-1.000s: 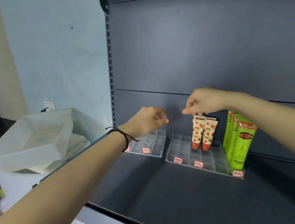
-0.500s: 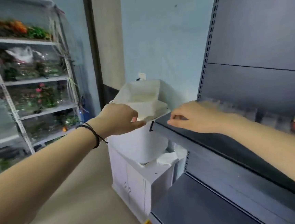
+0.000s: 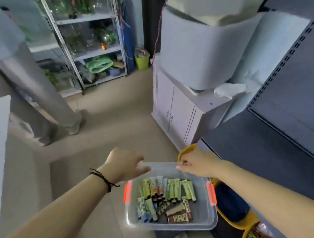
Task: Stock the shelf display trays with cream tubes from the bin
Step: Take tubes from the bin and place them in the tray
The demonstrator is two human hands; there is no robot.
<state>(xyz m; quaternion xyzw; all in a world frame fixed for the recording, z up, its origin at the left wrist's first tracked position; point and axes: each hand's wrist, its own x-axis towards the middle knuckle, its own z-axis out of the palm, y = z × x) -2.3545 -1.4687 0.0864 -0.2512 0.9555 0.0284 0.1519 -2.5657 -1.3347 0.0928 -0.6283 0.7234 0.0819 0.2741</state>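
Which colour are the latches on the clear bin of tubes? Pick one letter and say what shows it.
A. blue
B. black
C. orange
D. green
C: the clear bin has an orange latch on each side wall, either side of the cream tubes lying inside.

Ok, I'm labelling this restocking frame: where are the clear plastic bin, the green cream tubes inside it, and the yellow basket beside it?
clear plastic bin (image 3: 172, 228): head view, near wall.
green cream tubes (image 3: 174, 190): head view, middle of one tube.
yellow basket (image 3: 187, 148): head view, far rim.
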